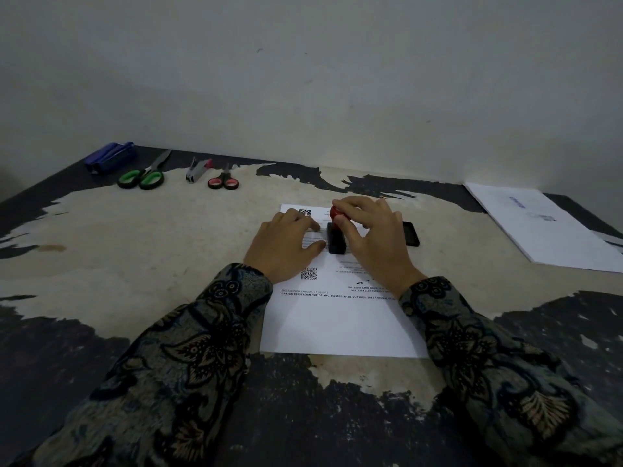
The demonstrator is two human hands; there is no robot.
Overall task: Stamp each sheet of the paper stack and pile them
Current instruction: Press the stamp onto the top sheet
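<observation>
Worn black tabletop [101, 230] under a bare grey wall. Printed sheet [337, 325] at centre, long axis 6 to 12 o'clock, text readable from the near edge. Stamp [337, 239] upright on its upper half, red knob gripped by right hand [374, 237]. Left hand [286, 246] flat, fingers straight, pressing the sheet. Ink pad [410, 233] at 3 o'clock, partly hidden. Stamped pile [542, 227] at 2 o'clock, cut off.

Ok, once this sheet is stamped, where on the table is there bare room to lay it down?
Bare table lies left of the printed sheet, below the green scissors. The right is tighter: the ink pad and the pile of sheets. Centre is crowded by the left hand, the right hand and the stamp.
</observation>
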